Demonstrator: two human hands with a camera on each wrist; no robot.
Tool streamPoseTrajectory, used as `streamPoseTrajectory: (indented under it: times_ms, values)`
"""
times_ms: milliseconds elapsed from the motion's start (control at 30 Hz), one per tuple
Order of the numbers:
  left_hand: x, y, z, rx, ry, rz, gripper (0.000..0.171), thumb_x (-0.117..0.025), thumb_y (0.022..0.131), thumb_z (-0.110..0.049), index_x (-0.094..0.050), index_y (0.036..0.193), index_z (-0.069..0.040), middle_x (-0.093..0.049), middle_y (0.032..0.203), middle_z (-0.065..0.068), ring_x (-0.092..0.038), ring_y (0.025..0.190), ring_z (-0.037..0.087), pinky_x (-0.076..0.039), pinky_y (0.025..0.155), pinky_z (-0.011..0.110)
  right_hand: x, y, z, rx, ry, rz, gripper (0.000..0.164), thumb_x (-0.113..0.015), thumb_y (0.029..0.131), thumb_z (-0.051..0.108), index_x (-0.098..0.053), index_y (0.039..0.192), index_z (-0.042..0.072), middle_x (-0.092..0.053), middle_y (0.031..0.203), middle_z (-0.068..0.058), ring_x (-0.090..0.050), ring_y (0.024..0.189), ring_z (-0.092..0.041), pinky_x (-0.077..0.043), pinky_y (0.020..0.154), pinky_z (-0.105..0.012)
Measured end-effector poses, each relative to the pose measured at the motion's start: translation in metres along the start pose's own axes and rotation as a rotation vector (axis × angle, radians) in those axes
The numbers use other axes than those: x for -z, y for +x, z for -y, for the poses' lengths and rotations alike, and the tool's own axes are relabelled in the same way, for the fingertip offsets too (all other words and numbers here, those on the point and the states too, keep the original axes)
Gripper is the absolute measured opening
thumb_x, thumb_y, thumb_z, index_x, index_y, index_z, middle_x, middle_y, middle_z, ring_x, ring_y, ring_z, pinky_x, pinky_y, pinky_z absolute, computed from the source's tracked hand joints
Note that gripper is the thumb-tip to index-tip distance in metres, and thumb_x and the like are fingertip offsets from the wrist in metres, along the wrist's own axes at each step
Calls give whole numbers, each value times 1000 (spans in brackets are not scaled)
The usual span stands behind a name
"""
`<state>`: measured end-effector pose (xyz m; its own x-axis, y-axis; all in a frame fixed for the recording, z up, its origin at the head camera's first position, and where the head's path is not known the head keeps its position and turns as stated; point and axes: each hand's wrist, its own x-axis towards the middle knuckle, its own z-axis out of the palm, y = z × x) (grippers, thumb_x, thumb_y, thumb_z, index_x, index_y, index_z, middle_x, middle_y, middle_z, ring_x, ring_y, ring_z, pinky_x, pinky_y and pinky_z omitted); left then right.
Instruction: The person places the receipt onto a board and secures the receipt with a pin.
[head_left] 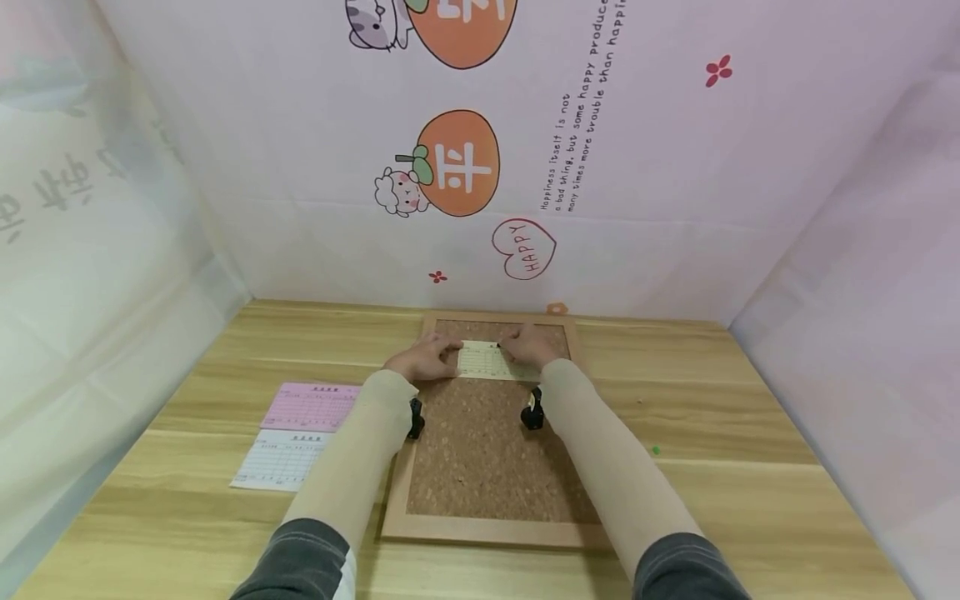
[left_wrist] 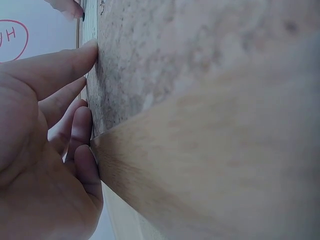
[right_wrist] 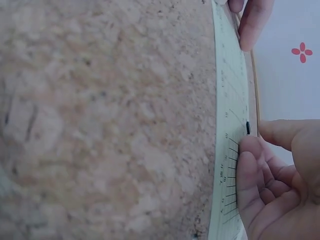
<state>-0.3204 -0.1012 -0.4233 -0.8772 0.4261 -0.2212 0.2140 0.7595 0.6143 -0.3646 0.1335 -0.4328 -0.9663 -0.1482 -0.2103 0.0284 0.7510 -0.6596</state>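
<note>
A yellow printed form slip lies across the upper part of a wood-framed cork board. At the slip's left end, my left hand presses its corners with thumb and fingertip spread apart. The other fingers of that hand bend beside the board's wooden edge. My right hand is over the slip's upper right part, pinching a small black pin at the paper's top edge. Its curled fingers rest close against the slip, and the pin's point is hidden.
Left of the board, a pink form slip and a white form slip lie on the wooden table. A tiny green bit is on the right side. Printed cloth hangs behind the table and along both sides.
</note>
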Motion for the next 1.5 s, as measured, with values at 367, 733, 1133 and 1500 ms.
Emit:
streamPoseTrajectory:
  times_ms: [367,733,1133,1500]
  values:
    - [1,1,0,3,7,-1,58,-61,101,-21,-40,153,-9,-22,160,17,-27,143,34,-29,113,50,7,-12,5,55,-31,40,33,-53,103,28,-57,73,13,-52,65,1,-39,58,-15,-33,59,-32]
    - [0,4,0,-17,11,-16,56,-62,100,-19,-43,151,-7,-30,155,18,-37,134,33,-34,109,48,16,-29,4,126,-38,78,36,-54,104,29,-64,130,7,-66,106,-6,-59,94,-22,-49,82,-41]
    - [0,0,0,-7,-6,-24,56,-63,99,-18,-43,151,-8,-28,156,18,-36,136,34,-33,110,49,34,-44,-2,268,-149,128,33,-53,104,18,-60,129,-3,-64,118,-16,-60,102,-26,-51,84,-44]
    - [0,1,2,-9,2,-17,57,-63,100,-20,-43,152,-10,-28,156,16,-36,135,32,-33,109,49,41,-58,-16,369,-187,132,25,-56,102,11,-65,120,-5,-66,113,-15,-62,103,-28,-52,86,-45]
